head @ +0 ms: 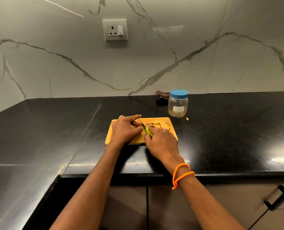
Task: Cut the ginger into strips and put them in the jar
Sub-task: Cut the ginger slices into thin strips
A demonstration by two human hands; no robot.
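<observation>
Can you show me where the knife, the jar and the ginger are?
knife (148, 131): head view, on its green handle.
jar (178, 105): head view, on its clear side, below the blue lid.
ginger (159, 125): head view, on the slices lying on the board.

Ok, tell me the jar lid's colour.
Blue; the lid shows clearly in the head view.

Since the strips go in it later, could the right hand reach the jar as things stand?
Probably yes: the jar stands just beyond the cutting board with nothing between, though the right hand grips the knife and the lid is on.
</observation>
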